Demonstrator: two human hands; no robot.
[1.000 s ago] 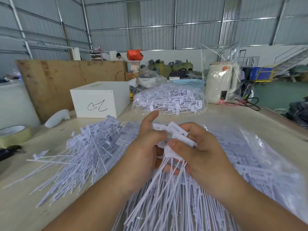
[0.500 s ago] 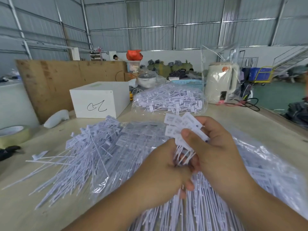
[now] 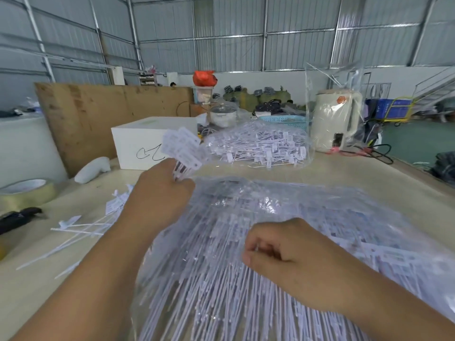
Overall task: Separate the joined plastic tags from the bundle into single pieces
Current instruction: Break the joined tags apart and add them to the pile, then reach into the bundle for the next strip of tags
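My left hand (image 3: 157, 193) is raised over the left side of the table and grips a small fan of white plastic tags (image 3: 183, 150), their flat heads pointing up and away. My right hand (image 3: 283, 254) rests lower right on a big clear bag of joined white tags (image 3: 258, 242), its fingers curled; whether it pinches any tag stems I cannot tell. A few loose single tags (image 3: 81, 225) lie on the tabletop left of my left forearm, which hides most of that pile.
A second clear bag of tags (image 3: 261, 146) lies farther back. A white box (image 3: 147, 139), a white handheld tool (image 3: 92, 168), a tape roll (image 3: 27, 193) and a black object (image 3: 17, 217) sit left. A bagged kettle (image 3: 334, 121) stands at back right.
My hands have come apart: the left one carried the bunch of tags up and to the left, while the right one dropped onto the bagged bundle.
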